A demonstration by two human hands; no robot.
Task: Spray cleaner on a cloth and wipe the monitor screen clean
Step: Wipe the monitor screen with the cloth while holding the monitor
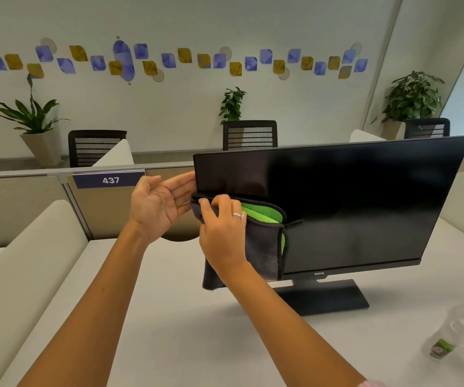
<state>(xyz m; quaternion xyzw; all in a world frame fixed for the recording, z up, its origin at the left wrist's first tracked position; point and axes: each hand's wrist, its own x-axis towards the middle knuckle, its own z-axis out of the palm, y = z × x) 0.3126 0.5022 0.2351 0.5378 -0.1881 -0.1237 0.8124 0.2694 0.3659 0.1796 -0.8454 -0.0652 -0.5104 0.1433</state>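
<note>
A black monitor (350,202) with a dark screen stands on the white desk, turned slightly to the right. My right hand (221,233) grips a grey cloth with a green inner side (264,241) and presses it against the screen's lower left part. My left hand (158,203) is flat and open, its fingertips resting on the monitor's left edge. A clear spray bottle with a green label (448,336) lies at the desk's near right corner, blurred.
The monitor's dark base (328,297) sits on the white desk (169,317). Cream dividers (29,261) flank the desk on both sides. A low partition with a "437" sign (110,180) runs behind; office chairs (250,135) and potted plants stand beyond.
</note>
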